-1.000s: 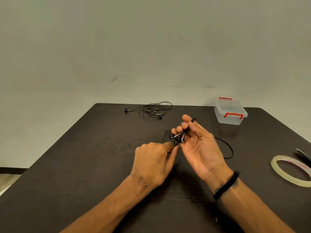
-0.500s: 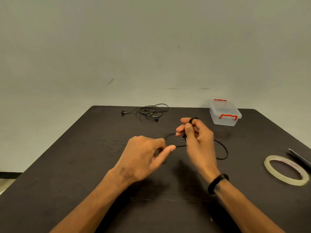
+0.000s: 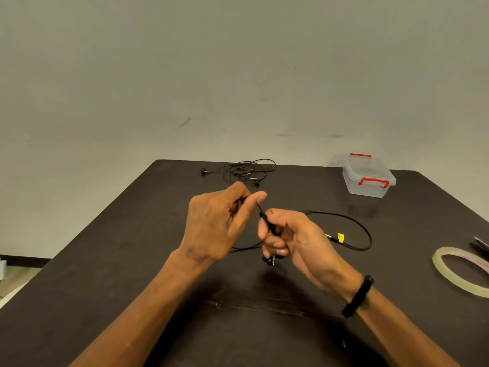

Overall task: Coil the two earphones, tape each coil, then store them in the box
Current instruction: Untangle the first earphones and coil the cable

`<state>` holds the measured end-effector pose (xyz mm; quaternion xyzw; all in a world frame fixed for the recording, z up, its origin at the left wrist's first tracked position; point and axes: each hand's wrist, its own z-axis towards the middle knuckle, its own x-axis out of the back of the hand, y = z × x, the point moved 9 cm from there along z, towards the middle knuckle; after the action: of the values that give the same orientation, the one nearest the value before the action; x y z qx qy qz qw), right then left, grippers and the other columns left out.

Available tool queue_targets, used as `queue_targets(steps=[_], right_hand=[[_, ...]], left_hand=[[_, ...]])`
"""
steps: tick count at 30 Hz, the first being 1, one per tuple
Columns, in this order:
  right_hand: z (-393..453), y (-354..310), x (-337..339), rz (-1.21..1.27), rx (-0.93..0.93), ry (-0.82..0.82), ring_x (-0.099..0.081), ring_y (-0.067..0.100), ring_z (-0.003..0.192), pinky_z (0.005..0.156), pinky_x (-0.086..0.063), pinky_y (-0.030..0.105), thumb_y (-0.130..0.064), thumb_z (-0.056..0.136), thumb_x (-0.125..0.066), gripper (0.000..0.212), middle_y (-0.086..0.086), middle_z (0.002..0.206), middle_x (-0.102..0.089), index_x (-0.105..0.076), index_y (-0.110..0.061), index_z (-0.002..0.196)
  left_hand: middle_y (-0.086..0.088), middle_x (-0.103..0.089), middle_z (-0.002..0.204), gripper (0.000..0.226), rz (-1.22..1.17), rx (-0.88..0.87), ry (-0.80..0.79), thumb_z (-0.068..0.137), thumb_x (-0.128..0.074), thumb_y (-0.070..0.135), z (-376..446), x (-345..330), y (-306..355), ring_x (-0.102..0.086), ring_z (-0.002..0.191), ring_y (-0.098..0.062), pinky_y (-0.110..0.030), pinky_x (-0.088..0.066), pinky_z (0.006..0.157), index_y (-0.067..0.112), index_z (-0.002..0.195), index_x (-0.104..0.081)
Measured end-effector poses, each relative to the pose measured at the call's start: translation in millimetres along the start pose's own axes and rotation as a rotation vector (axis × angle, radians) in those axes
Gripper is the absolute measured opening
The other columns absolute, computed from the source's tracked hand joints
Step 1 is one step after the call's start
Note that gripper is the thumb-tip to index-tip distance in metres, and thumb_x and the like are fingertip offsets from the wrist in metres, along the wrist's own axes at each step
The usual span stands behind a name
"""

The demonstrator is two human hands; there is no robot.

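My right hand point(image 3: 293, 239) grips one black earphone point(image 3: 352, 221) near its buds, which hang just below the curled fingers. The rest of its cable loops over the dark table point(image 3: 105, 260) to the right, with a yellow tag near the plug. My left hand point(image 3: 219, 223) pinches the same cable between thumb and forefinger, just above the right hand. The second black earphone point(image 3: 243, 172) lies in a loose tangle at the far edge. A clear box point(image 3: 369, 178) with red latches stands shut at the far right. A roll of clear tape point(image 3: 461, 271) lies flat at the right edge.
A plain wall rises behind the table. A black band circles my right wrist. A grey-white object point(image 3: 481, 243) pokes in at the right edge, beyond the tape. Floor shows past the table's left edge.
My left hand has risen and moved right, now pinching the cable above the right hand. My right hand has closed into a fist round the earphone, its buds now hanging below.
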<state>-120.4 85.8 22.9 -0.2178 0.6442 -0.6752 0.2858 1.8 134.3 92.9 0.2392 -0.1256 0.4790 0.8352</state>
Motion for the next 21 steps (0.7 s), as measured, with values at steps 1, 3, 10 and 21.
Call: queue_targets(steps=[1,3,10,21], right_hand=[[-2,0,-4,0.073,-0.036,-0.035,-0.023,0.017,0.055,0.069,-0.043,0.034,-0.026,0.101,-0.04,0.035,0.001,0.061,-0.027,-0.058,-0.004,0.081],[-5,-2,-15,0.214,-0.086,-0.118,-0.019,0.018,0.057,0.069,-0.042,0.034,-0.027,0.104,-0.037,0.038,0.003,0.064,-0.022,-0.056,-0.007,0.078],[-4,-24,-7,0.641,0.03,-0.098,-0.03,0.015,0.056,0.074,-0.044,0.036,-0.022,0.104,-0.039,0.031,0.001,0.063,-0.032,-0.057,-0.008,0.083],[0,-34,71,0.626,0.337,0.338,-0.072,0.023,0.086,0.103,-0.056,0.042,-0.014,0.108,-0.047,0.023,0.008,0.09,-0.073,-0.067,-0.004,0.112]], left_hand=[[0.01,-0.037,0.05,0.037,-0.016,0.031,-0.014,0.103,-0.06,0.044,1,-2,-4,-0.038,0.045,-0.012,-0.029,-0.034,0.047,0.019,0.075,-0.058],[0.008,-0.038,0.051,0.038,-0.061,0.099,-0.055,0.105,-0.053,0.047,-1,-8,-12,-0.04,0.046,-0.015,-0.031,-0.035,0.048,0.024,0.075,-0.051],[0.003,-0.055,0.06,0.047,-0.152,0.196,-0.275,0.108,-0.031,0.053,-23,-52,-14,-0.054,0.056,-0.022,-0.047,-0.047,0.059,0.021,0.079,-0.051],[0.003,-0.057,0.063,0.046,-0.078,0.013,-0.594,0.11,-0.027,0.054,-57,-88,32,-0.054,0.055,-0.02,-0.045,-0.049,0.062,0.024,0.08,-0.048]])
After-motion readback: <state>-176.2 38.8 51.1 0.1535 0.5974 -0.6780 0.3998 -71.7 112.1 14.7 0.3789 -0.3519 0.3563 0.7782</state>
